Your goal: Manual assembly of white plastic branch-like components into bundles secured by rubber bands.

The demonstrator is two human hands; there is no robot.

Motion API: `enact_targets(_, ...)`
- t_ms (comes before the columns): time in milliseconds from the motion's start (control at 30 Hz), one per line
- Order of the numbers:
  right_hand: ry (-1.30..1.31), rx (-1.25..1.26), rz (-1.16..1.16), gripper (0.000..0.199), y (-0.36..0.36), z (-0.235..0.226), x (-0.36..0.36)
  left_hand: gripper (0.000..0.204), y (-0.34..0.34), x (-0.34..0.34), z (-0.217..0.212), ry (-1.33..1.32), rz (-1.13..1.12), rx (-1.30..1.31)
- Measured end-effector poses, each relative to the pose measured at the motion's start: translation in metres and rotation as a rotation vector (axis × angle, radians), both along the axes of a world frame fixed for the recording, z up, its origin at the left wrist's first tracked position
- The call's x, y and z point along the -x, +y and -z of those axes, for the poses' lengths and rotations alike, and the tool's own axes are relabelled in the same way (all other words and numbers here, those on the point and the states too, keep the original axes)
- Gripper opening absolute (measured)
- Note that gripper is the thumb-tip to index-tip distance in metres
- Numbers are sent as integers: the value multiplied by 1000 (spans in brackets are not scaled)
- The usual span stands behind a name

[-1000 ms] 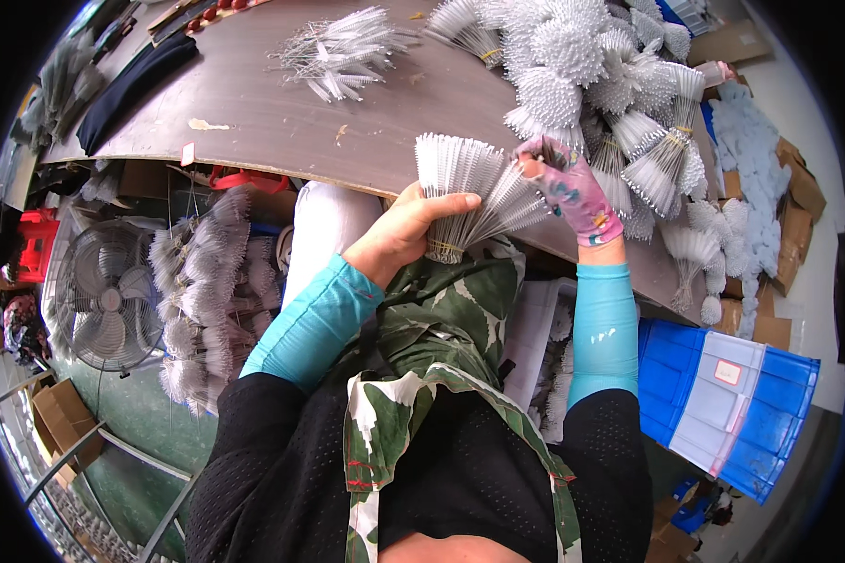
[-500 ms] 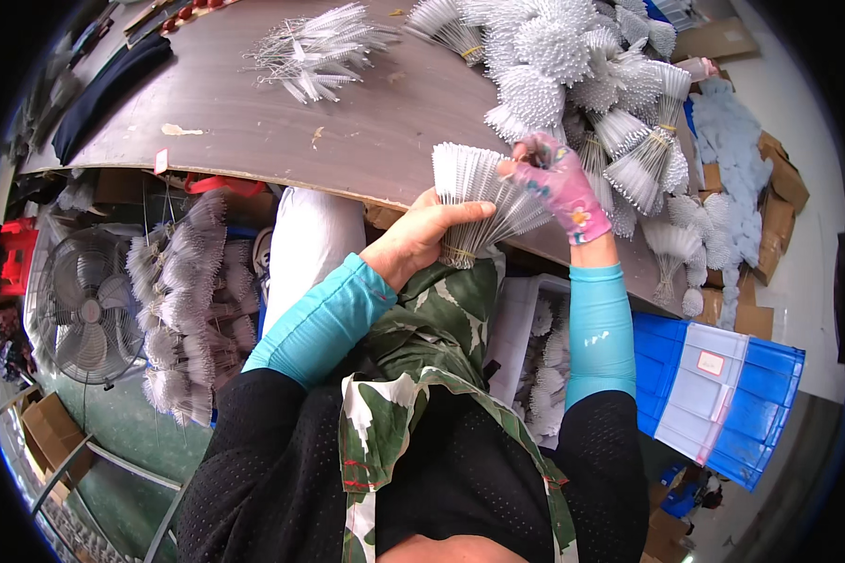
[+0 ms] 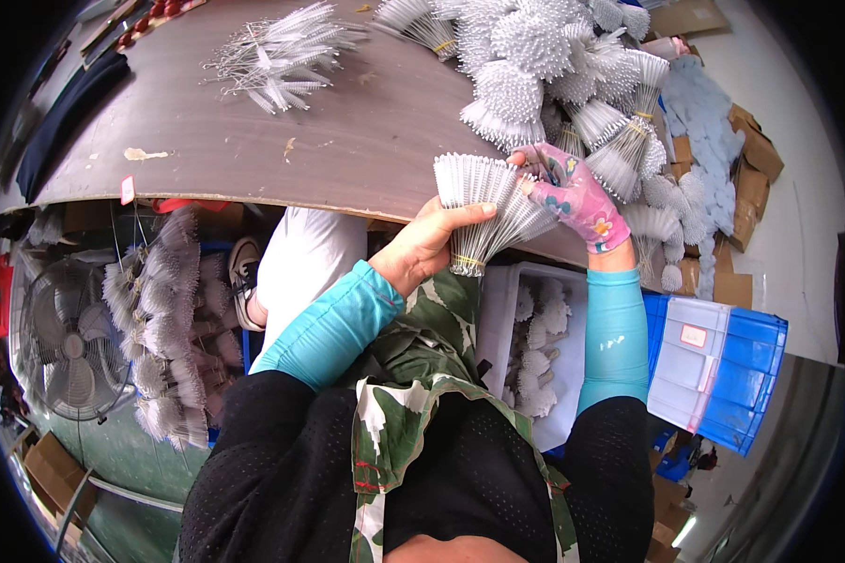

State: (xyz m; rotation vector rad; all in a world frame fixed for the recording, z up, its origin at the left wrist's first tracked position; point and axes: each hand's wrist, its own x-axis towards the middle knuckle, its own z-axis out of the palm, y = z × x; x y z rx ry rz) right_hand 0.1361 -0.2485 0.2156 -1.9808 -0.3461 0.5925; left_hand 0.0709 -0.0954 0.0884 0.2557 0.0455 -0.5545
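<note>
Nearest the body, the camouflage apron (image 3: 427,342) covers the lap, with a pale plastic crate (image 3: 499,314) of bristly pieces beside it; anything slipping downward could end up in either. Above the apron, the bare left hand (image 3: 425,244) is closed round the wire stems of a fanned twisted-wire brush bundle (image 3: 479,192), thumb across its front. If that thumb slackens, the stems could spread and brushes slide out. The right hand (image 3: 577,199), in a pink floral fingerless glove, has its fingers curled at the fan's right edge; whether it pinches a single brush, I cannot tell. A pull there could snag neighbouring bristles or bend a wire. Beyond, on the brown table (image 3: 244,159), loose brushes (image 3: 282,61) lie crisscrossed and could tangle, while the heaped brush bundles (image 3: 521,52) could topple if the gloved hand knocks them.
</note>
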Motion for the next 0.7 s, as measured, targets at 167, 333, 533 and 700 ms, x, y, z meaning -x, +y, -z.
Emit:
enact_targets(167, -18, 92, 105, 17, -2, 4, -1, 41, 6, -5, -4, -10, 12, -8)
enact_targets(333, -128, 99, 47, 17, 13, 6, 1, 40, 5, -1, -2, -79, -79, -124)
enact_targets(533, -172, 174, 6, 15, 23, 4, -5, 45, 6, -3, 0, -117, -149, -228)
enact_targets(700, -142, -68, 37, 18, 13, 21, -10, 48, 26, -3, 9, -100, 107, 130)
